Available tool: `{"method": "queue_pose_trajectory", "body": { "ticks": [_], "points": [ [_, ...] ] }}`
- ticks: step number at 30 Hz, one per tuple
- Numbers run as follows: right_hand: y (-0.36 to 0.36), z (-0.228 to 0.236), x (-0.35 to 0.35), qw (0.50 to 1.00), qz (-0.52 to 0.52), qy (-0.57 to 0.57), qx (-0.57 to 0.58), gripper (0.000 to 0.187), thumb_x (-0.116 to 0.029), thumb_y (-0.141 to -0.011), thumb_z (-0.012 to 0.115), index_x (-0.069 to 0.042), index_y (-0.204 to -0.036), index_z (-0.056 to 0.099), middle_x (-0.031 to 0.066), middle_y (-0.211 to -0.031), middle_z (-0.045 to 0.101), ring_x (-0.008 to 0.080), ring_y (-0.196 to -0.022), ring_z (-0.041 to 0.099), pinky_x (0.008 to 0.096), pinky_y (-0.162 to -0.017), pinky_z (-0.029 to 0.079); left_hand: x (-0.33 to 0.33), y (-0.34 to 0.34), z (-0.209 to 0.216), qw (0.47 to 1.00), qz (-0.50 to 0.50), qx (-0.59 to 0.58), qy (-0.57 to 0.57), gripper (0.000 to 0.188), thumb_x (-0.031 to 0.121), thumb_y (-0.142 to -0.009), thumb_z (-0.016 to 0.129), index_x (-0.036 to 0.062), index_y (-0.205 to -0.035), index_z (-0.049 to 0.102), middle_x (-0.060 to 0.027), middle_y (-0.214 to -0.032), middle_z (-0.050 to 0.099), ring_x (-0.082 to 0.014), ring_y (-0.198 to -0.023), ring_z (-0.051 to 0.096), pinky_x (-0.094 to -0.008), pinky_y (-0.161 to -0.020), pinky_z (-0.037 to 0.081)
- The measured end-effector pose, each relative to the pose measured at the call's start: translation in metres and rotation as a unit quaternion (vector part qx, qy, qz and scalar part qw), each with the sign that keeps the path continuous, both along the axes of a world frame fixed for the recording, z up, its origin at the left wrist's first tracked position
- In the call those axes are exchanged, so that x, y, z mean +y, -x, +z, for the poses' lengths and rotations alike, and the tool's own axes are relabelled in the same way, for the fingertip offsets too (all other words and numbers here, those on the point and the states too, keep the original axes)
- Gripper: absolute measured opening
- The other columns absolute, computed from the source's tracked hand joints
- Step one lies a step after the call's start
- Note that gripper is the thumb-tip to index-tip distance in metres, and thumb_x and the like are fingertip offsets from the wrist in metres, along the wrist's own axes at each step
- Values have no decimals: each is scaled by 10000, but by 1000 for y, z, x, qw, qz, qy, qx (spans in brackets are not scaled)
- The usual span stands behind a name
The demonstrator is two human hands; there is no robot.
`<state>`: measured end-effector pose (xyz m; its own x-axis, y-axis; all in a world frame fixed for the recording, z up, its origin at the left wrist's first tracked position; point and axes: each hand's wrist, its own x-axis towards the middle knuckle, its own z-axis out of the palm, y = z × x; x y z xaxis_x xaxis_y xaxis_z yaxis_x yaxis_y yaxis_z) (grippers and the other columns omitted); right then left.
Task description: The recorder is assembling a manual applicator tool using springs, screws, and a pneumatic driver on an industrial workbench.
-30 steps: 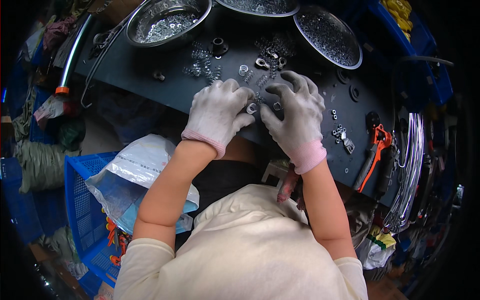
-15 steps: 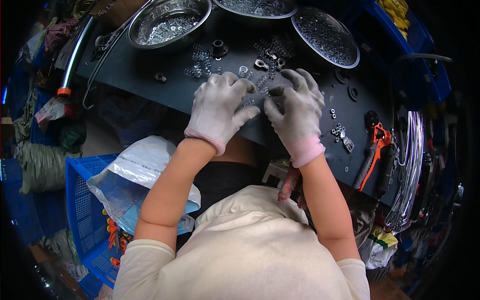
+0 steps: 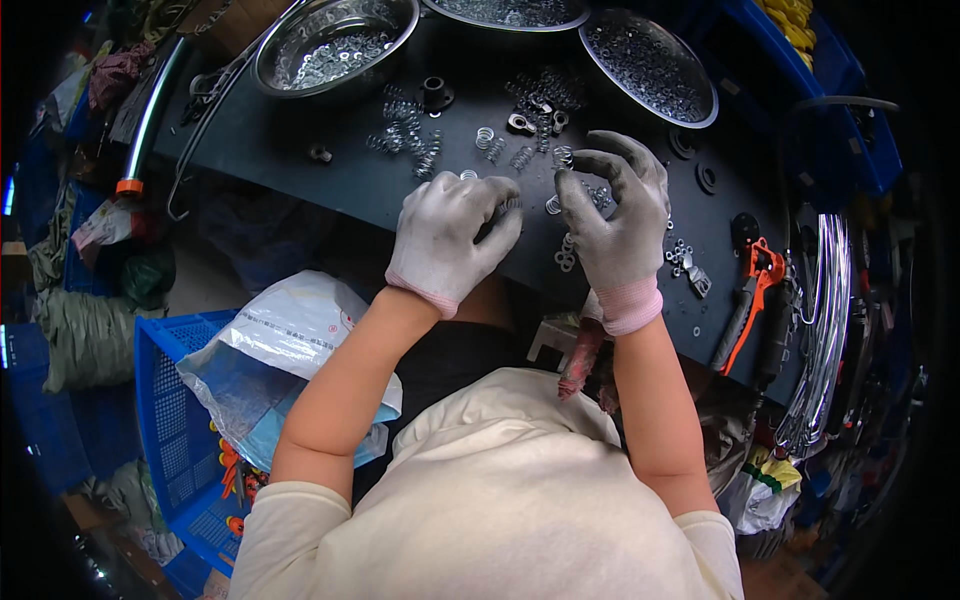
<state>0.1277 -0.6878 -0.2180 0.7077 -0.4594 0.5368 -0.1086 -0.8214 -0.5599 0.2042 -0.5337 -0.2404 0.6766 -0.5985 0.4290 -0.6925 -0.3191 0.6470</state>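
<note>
Gloved hands work at the near edge of a dark workbench (image 3: 300,170), seen from above the person's head. The left hand (image 3: 450,240), in a pale grey work glove, is curled with its fingers bent inward; a small metal spring (image 3: 508,206) shows at its fingertips, and it appears pinched there. The right hand (image 3: 618,225), in a darker grey glove with a pink cuff, is partly open, thumb and forefinger bent toward each other just beside the left hand; whether it grips anything cannot be told.

Loose springs (image 3: 405,130) and small metal rings lie scattered on the bench just beyond both hands, toward its middle. Along the far edge stand three round steel bowls: one at the far left (image 3: 335,45) holding washers, one in the middle (image 3: 505,12), and a shallow one at the far right (image 3: 650,65) filled with small parts. Orange-handled pliers (image 3: 745,310) rest near the right edge. Below the bench's left side, a blue plastic crate (image 3: 165,420) holds a plastic bag (image 3: 290,335).
</note>
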Motion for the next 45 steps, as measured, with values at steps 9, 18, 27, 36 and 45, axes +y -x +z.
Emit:
{"method": "queue_pose_trajectory", "body": {
  "ticks": [9, 18, 27, 36, 45],
  "points": [
    [1, 1, 2, 999, 22, -49, -5, 175, -171, -752, 673, -46, -871, 699, 103, -1063, 633, 288, -1064, 550, 396, -939, 417, 9, 0, -8, 997, 20, -58, -55, 112, 151, -761, 714, 130, -871, 706, -72, -881, 588, -267, -859, 566, -384, -746, 481],
    [0, -1, 1, 995, 41, -87, 19, 186, -169, -752, 665, -40, -882, 698, 110, -1044, 639, 277, -1040, 564, 391, -924, 428, 14, -1, -3, 998, -49, -21, -32, 202, 155, -751, 729, 128, -947, 689, -74, -927, 591, -230, -814, 553, -345, -712, 472],
    [-1, 4, 4, 982, 190, -21, -12, 177, -114, -722, 676, -52, -887, 662, 76, -1030, 637, 276, -1029, 565, 377, -914, 423, 6, -15, 19, 987, -129, 1, 96, 230, 39, -855, 633, 37, -1084, 626, -67, -1020, 625, -142, -922, 595, -275, -765, 485],
    [-5, -2, 9, 984, 164, -63, -19, 145, -151, -820, 640, -52, -926, 626, 102, -994, 606, 303, -991, 543, 395, -879, 414, 1, -16, 12, 998, -37, 38, 38, 377, 362, -907, 613, 2, -1016, 602, -113, -853, 614, -201, -747, 599, -312, -710, 481],
    [-2, 5, 16, 987, 138, -63, -51, 163, -77, -784, 672, -62, -937, 618, 85, -943, 625, 256, -880, 589, 354, -782, 467, -1, -7, 29, 973, -31, 230, 2, 280, 283, -903, 592, 10, -965, 575, -195, -881, 624, -388, -849, 607, -447, -747, 483]
  ]
}}
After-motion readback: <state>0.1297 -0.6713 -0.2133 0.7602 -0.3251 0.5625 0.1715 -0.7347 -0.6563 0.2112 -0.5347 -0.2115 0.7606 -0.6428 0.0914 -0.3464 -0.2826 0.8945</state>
